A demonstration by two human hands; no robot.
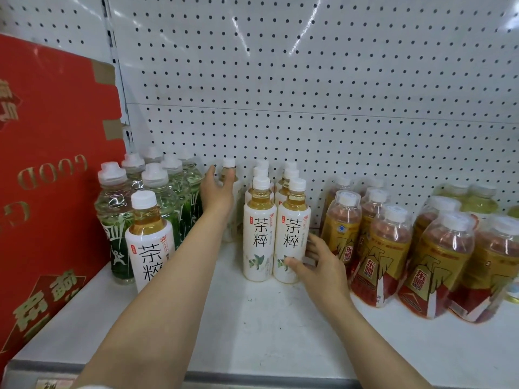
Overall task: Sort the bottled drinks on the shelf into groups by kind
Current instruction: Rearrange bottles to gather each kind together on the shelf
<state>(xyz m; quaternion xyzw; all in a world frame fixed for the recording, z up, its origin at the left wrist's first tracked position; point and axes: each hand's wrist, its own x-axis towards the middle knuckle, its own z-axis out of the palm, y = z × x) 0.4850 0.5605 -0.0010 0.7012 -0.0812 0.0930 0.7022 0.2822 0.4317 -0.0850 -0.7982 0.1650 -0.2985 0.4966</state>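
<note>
Tea bottles, centre of shelf: two hands at work.
Left hand grips upright rear bottle, centre frame, left of tea rows. Right hand fingers straight, pressing front-right tea bottle. Stray tea bottle lower left, nearer left hand.

Two bare forearms reach forward from the near edge. The left hand is stretched far back, palm turned right, thumb and fingers curled round a bottle near its neck. The right hand is nearer, fingers spread and fairly straight, fingertips touching the side of the front tea bottle.
</note>
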